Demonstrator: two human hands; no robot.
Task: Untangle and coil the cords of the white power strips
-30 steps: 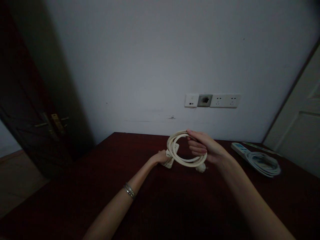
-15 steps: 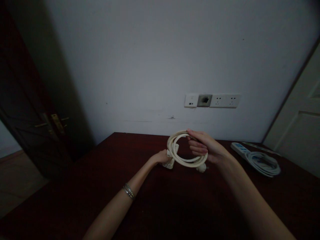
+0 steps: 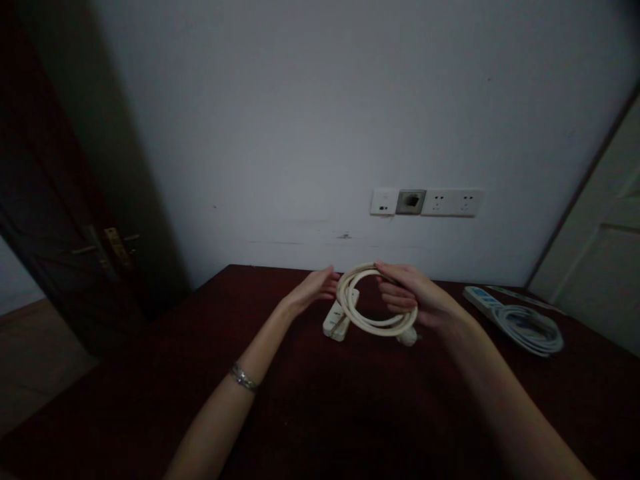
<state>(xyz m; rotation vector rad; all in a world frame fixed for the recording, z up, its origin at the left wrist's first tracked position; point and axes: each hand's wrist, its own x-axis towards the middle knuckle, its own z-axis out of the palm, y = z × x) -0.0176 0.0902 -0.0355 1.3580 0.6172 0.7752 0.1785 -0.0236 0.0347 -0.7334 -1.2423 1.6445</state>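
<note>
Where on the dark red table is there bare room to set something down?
Bare table shows between its left edge and the left forearm, and, dimly, between both forearms. Crowded: the middle, with left hand, right hand, cream coil and power strip; the back right, with second strip and grey coil.

The left arm (image 3: 215, 423) is bare from the view's lower edge upward, slim, and narrows toward the hand. On it sits 1 bracelet (image 3: 243, 377): silvery, metallic in look, a curved band with bright glints and darker patches, its finer pattern too dim to read. The left hand (image 3: 311, 289) is bare and slender-fingered. The right arm (image 3: 493, 380) is bare too, smooth in outline, tapering toward the right hand (image 3: 413, 291), which is bare and slim-fingered.
</note>
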